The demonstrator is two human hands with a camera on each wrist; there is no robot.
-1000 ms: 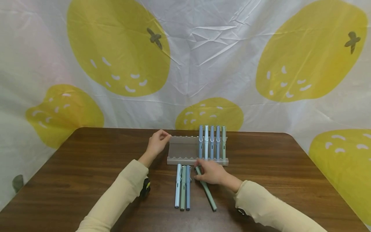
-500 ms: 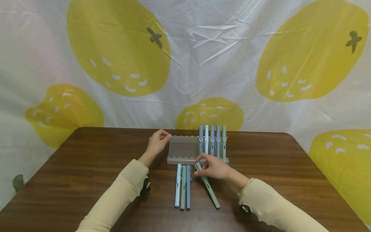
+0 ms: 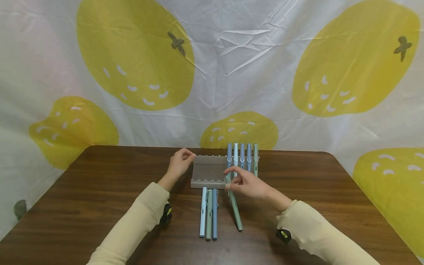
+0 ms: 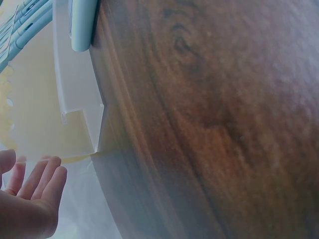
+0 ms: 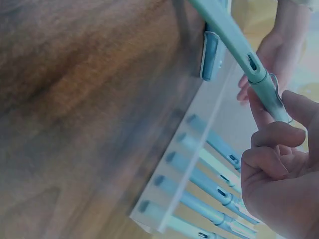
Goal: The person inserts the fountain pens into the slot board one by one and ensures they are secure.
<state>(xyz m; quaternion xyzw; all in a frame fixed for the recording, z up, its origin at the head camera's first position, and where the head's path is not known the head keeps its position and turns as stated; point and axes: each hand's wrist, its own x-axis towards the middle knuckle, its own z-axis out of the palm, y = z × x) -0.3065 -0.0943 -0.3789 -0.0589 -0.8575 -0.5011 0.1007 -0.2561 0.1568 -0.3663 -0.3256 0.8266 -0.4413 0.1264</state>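
My right hand [image 3: 246,184] pinches a green capped pen [image 3: 236,209] near its clip end, between thumb and fingers. The pen [image 5: 234,45] slants, its clip end up by the front of the clear pen rack [image 3: 208,171] and its other end toward me. At the rack's upper left corner, my left hand [image 3: 179,163] holds the edge with thumb and fingertips. In the left wrist view, the other fingers of that hand [image 4: 35,199] stretch out beside the rack's side. Several blue and green pens [image 3: 242,156] lean in the rack's right half, partly hidden by my right hand.
In front of the rack, a light blue pen [image 3: 203,213], a green pen [image 3: 209,217] and a blue pen [image 3: 215,217] lie side by side on the brown wooden table [image 3: 116,206]. A lemon-print cloth [image 3: 212,73] hangs behind the table.
My right hand has raised the green pen and carried it toward the rack, turning it slightly more upright. My left hand and the three pens on the table have stayed put.
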